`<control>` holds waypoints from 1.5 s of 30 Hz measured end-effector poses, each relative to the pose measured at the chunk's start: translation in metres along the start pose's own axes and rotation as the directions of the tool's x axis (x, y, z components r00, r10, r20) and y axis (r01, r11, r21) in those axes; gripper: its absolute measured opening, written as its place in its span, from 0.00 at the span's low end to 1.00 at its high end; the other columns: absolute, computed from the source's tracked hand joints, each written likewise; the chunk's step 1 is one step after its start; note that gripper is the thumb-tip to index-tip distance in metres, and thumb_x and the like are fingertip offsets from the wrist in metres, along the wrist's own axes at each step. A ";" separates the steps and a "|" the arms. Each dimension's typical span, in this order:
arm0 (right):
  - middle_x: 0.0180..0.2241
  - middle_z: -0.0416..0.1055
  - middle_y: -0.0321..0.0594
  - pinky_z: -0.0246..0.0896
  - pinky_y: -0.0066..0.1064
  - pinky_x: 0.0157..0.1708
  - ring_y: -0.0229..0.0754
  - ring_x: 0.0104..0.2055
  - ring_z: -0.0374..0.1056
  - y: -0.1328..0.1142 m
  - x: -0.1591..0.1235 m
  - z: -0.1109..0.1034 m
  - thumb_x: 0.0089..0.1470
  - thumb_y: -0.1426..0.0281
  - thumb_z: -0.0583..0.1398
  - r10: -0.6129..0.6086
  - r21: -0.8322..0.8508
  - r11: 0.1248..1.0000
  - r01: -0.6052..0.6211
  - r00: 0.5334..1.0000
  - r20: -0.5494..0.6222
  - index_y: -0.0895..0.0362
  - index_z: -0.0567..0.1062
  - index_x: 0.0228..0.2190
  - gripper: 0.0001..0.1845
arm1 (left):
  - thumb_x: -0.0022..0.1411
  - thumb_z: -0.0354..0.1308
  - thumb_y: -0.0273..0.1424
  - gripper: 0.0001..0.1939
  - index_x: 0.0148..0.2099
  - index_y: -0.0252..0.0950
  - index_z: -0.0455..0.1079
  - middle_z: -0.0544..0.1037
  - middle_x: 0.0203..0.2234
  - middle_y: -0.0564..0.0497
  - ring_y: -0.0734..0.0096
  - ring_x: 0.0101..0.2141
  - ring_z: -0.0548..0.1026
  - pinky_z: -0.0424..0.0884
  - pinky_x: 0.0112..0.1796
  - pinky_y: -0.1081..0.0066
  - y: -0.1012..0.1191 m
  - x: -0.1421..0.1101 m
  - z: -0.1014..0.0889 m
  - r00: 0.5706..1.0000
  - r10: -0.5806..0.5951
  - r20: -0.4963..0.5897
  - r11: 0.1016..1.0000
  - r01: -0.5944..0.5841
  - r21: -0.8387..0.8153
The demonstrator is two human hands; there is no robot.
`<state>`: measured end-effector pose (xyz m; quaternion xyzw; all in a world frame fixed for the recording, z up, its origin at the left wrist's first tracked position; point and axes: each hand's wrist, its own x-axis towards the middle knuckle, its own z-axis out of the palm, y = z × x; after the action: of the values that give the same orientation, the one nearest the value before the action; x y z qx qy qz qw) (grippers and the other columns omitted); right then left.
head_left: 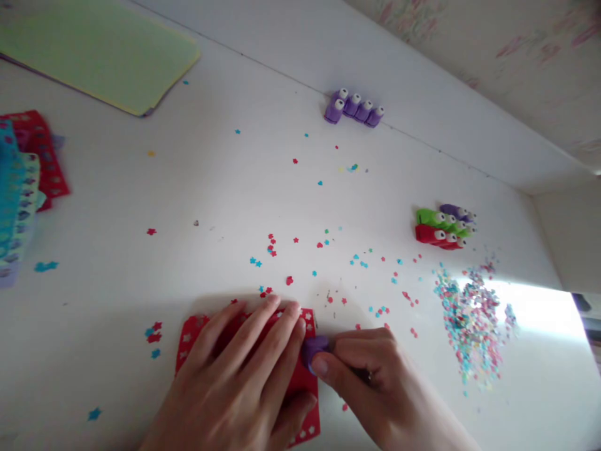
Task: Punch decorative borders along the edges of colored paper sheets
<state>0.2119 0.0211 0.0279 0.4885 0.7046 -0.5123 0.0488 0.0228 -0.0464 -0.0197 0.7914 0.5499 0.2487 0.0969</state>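
My left hand (239, 369) lies flat with fingers spread on a red foam sheet (305, 382) punched with star holes, at the near edge of the white table (188, 188). My right hand (370, 376) is closed around a small purple punch (313, 346), which sits on the sheet's right edge next to my left fingertips. Most of the sheet is hidden under my left hand.
Small red and blue cut-out stars (272, 245) are scattered over the table. A heap of mixed confetti (469, 313) lies at right. Purple punches (353, 108) stand by the wall; green, red and purple punches (441, 227) further right. Punched sheets (28, 181) and a yellow-green sheet (103, 50) are at left.
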 end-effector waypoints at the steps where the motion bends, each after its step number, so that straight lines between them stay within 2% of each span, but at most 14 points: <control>1: 0.16 0.49 0.30 0.43 0.30 0.22 0.31 0.20 0.48 0.000 0.000 0.000 0.65 0.63 0.52 0.001 0.004 1.000 -0.001 1.000 0.003 0.57 0.53 0.17 0.26 | 0.62 0.58 0.45 0.28 0.58 0.33 0.69 0.71 0.58 0.48 0.58 0.56 0.69 0.46 0.64 0.58 -0.001 0.000 0.000 1.000 0.003 0.002 1.000 -0.003 -0.001; 11: 0.15 0.46 0.29 0.42 0.28 0.20 0.30 0.19 0.45 -0.009 0.004 -0.008 0.62 0.64 0.54 0.037 -0.030 0.999 -0.036 0.999 0.039 0.58 0.54 0.15 0.26 | 0.63 0.58 0.44 0.28 0.58 0.31 0.68 0.72 0.56 0.46 0.59 0.57 0.68 0.47 0.64 0.56 -0.001 0.009 -0.008 0.999 0.030 0.035 0.999 -0.029 -0.046; 17: 0.14 0.47 0.29 0.42 0.27 0.20 0.31 0.19 0.45 -0.012 0.005 -0.008 0.62 0.62 0.53 0.069 -0.035 0.997 -0.068 0.997 0.038 0.57 0.55 0.15 0.26 | 0.63 0.58 0.41 0.24 0.56 0.31 0.71 0.74 0.55 0.46 0.61 0.55 0.70 0.50 0.63 0.62 0.000 0.017 -0.018 0.998 0.046 0.037 0.998 -0.044 -0.045; 23: 0.15 0.48 0.30 0.42 0.28 0.20 0.32 0.19 0.45 -0.012 0.002 -0.006 0.62 0.60 0.53 0.081 -0.049 0.996 -0.081 0.997 -0.005 0.56 0.53 0.15 0.27 | 0.64 0.56 0.40 0.23 0.57 0.33 0.68 0.71 0.57 0.47 0.56 0.57 0.67 0.53 0.62 0.53 -0.003 0.017 -0.020 0.993 0.022 0.115 0.999 -0.017 -0.038; 30: 0.16 0.44 0.29 0.39 0.28 0.18 0.31 0.19 0.42 -0.011 0.001 -0.006 0.62 0.58 0.53 0.083 -0.023 0.996 -0.083 0.997 -0.002 0.56 0.52 0.16 0.28 | 0.65 0.55 0.41 0.23 0.57 0.34 0.68 0.71 0.58 0.48 0.56 0.58 0.66 0.51 0.62 0.52 0.000 0.014 -0.018 0.993 0.012 0.120 1.000 -0.008 -0.030; 35: 0.15 0.48 0.28 0.37 0.27 0.16 0.30 0.18 0.43 -0.009 0.000 -0.008 0.62 0.58 0.53 0.143 0.012 0.989 -0.144 0.988 0.060 0.57 0.58 0.16 0.26 | 0.66 0.54 0.41 0.23 0.57 0.34 0.68 0.71 0.58 0.48 0.56 0.59 0.65 0.50 0.62 0.52 0.000 0.013 -0.018 0.992 0.016 0.123 1.000 -0.013 -0.027; 39: 0.16 0.57 0.30 0.43 0.24 0.17 0.30 0.18 0.50 -0.009 -0.001 -0.009 0.62 0.59 0.53 0.141 0.049 0.988 -0.148 0.982 0.121 0.58 0.63 0.17 0.24 | 0.66 0.54 0.41 0.24 0.59 0.34 0.66 0.71 0.58 0.48 0.57 0.59 0.65 0.51 0.62 0.52 -0.001 0.013 -0.020 0.993 0.020 0.117 0.999 -0.016 -0.037; 45: 0.16 0.64 0.34 0.48 0.24 0.19 0.31 0.18 0.56 -0.007 0.002 -0.006 0.62 0.58 0.54 0.132 0.088 0.986 -0.141 0.986 0.100 0.59 0.67 0.18 0.25 | 0.65 0.55 0.41 0.24 0.60 0.35 0.65 0.71 0.58 0.47 0.57 0.59 0.65 0.51 0.62 0.53 -0.004 0.011 -0.021 0.994 0.027 0.104 0.998 -0.021 -0.061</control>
<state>0.2084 0.0270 0.0350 0.5126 0.6415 -0.5630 0.0938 0.0125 -0.0376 -0.0004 0.8066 0.5269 0.2245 0.1463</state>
